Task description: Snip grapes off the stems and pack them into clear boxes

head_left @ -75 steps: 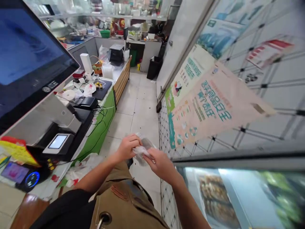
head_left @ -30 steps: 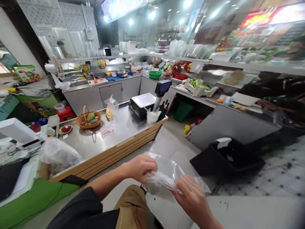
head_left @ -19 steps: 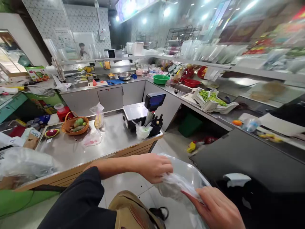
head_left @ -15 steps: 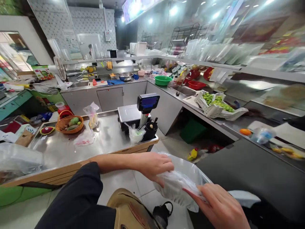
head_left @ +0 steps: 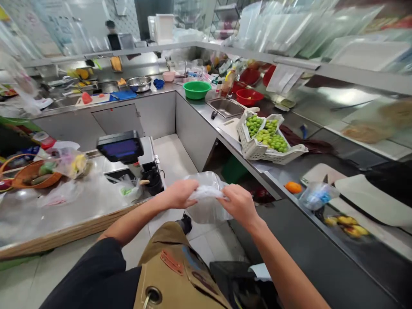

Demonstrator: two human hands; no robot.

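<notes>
In front of my body I hold a clear plastic container (head_left: 209, 213) with rounded corners, above the tiled floor. A whitish bunched strip of plastic (head_left: 207, 192) runs across it between my hands. My left hand (head_left: 182, 193) is closed on the left end of this strip, its thumb below. The right end is pinched by my right hand (head_left: 238, 203), which also touches the container's side. Whether the strip is a separate film or part of the container I cannot tell.
Left is a metal table (head_left: 96, 189) with a scale (head_left: 120, 148), a fruit basket (head_left: 35, 174) and plastic bags. On the right counter stand a crate of green fruit (head_left: 267, 137), an orange (head_left: 292, 187) and a green basin (head_left: 197, 90). A black bin-like object (head_left: 230, 274) is by my legs.
My view has turned right and down. Both hands have come level with the container in front of me, and my left hand has shifted from its top onto the bunched strip.
</notes>
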